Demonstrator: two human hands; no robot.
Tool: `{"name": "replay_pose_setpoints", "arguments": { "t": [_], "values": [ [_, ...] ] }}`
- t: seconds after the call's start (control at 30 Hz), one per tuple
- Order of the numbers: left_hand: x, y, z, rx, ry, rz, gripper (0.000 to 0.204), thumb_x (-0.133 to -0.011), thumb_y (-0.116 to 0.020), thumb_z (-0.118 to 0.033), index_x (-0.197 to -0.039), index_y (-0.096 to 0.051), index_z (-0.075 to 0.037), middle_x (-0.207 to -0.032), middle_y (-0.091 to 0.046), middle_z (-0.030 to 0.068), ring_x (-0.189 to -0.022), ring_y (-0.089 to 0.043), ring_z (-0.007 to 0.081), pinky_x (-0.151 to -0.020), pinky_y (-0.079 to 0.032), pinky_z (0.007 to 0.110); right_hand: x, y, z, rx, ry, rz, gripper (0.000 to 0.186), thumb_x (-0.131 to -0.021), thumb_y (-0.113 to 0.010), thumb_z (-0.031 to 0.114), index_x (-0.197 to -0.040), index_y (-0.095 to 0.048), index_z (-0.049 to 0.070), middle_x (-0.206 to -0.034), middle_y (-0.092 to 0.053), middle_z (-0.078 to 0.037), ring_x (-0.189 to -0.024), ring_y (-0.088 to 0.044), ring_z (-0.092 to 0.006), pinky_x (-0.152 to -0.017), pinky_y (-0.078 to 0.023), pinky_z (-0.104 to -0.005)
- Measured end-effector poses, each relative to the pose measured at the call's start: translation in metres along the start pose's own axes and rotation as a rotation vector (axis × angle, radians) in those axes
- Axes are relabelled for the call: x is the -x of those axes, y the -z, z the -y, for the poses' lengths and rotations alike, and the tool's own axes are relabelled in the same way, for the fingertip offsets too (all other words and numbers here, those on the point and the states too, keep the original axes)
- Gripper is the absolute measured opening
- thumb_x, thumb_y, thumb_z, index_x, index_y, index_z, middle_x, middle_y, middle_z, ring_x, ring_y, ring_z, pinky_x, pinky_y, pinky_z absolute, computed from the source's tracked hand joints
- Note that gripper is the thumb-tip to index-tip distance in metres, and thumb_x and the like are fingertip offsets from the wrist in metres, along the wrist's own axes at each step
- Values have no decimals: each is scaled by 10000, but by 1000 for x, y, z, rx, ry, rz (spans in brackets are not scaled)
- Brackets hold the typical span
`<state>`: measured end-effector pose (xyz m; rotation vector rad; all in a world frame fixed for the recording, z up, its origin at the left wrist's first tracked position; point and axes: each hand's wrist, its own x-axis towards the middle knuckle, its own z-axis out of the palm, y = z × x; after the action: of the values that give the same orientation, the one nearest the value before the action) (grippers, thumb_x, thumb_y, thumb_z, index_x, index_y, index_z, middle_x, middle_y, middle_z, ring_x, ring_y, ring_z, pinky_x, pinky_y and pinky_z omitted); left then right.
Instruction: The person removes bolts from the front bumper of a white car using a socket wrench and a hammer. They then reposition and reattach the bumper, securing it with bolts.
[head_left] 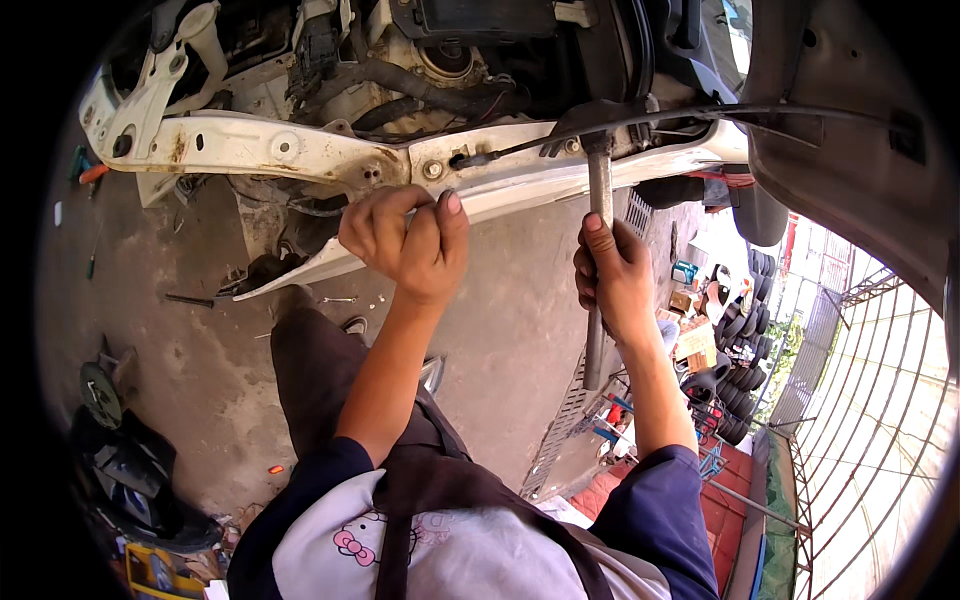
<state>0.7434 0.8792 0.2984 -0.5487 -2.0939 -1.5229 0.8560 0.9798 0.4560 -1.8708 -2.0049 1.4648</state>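
Right hand (612,280): fingers wrapped the wrench (598,250), best kept square on its bolt.
Left hand (405,240): fingers curled against the beam (260,148), bracing.

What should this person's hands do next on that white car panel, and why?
Probably turn the long metal tool a little with the right hand. Its tip sits at the white panel, by the black cable, and that hand grips its shaft. The left hand is curled against the panel's lower edge, seemingly steadying it.
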Motion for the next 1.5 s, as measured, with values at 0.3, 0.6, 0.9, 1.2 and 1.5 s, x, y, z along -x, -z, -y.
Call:
{"name": "replay_pose_setpoints", "arguments": {
  "t": [0.3,0.6,0.9,1.2,1.5],
  "values": [
    [-1,-33,-1,-295,71,-220,312,-889,-665,-125,-615,-515,-115,-782,-618,-21,-750,-553,230,-719,-356,379,-12,20,44,-88,425,-130,412,-1047,-525,453,-877,-473,81,-616,-445,29,-454,-395,-47,-397,-300,-218],
    [-1,-33,-4,-254,60,-213,297,-885,-667,-114,-620,-532,-105,-779,-617,-7,-735,-556,228,-712,-362,378,-3,29,27,128,-65,-26,457,-997,-601,503,-852,-484,86,-609,-469,28,-462,-439,-68,-405,-332,-245],
    [-4,-31,-4,-269,70,-163,301,-880,-674,-120,-613,-534,-114,-762,-611,-15,-732,-550,225,-706,-352,379,-9,35,10,374,56,-36,435,-1015,-595,441,-844,-532,46,-601,-485,25,-491,-463,-65,-429,-359,-249],
    [0,-30,5,-271,30,-192,313,-892,-666,-129,-613,-525,-115,-773,-613,-20,-733,-541,226,-697,-344,377,-26,32,71,84,194,-24,482,-1011,-565,519,-813,-478,88,-595,-444,42,-449,-410,-50,-406,-301,-225],
    [-4,-31,2,-268,19,-162,315,-902,-657,-136,-621,-518,-113,-761,-603,-13,-722,-534,230,-680,-349,379,-29,47,85,122,13,28,493,-997,-579,539,-813,-482,93,-589,-420,32,-445,-388,-59,-391,-288,-236]
  ]
}}
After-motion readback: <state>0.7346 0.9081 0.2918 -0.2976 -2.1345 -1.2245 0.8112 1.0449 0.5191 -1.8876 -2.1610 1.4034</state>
